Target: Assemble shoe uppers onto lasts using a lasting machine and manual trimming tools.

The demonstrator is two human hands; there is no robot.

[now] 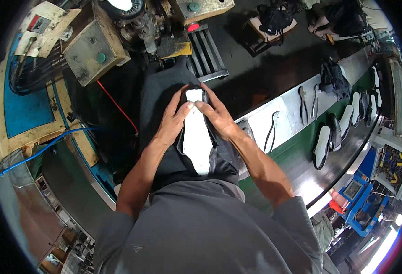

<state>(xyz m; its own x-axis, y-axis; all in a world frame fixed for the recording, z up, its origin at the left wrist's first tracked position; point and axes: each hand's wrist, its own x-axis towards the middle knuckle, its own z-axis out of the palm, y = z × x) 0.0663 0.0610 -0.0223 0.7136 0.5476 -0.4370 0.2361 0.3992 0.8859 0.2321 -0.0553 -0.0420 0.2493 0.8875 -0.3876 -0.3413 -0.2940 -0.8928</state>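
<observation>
Desk (288, 114): a shiny steel strip to the right of the right grip (219, 121), slanting forward and away.
Near pliers (275, 117): flat on the desk, right of that grip.
Two pliers (302, 98): side by side on the desk, farther right and forward of the grip.
Bundle (334, 80): black, at the desk's forward stretch, beyond all the pliers.
Belt (297, 148): green, along the desk's side away from the grip.
Shoes (322, 141): a row on the belt, well right of the grip.

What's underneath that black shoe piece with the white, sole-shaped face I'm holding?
Dark cloth over your lap shows around the black shoe piece. Its underside is hidden, so I can't tell whether it touches the cloth.
</observation>
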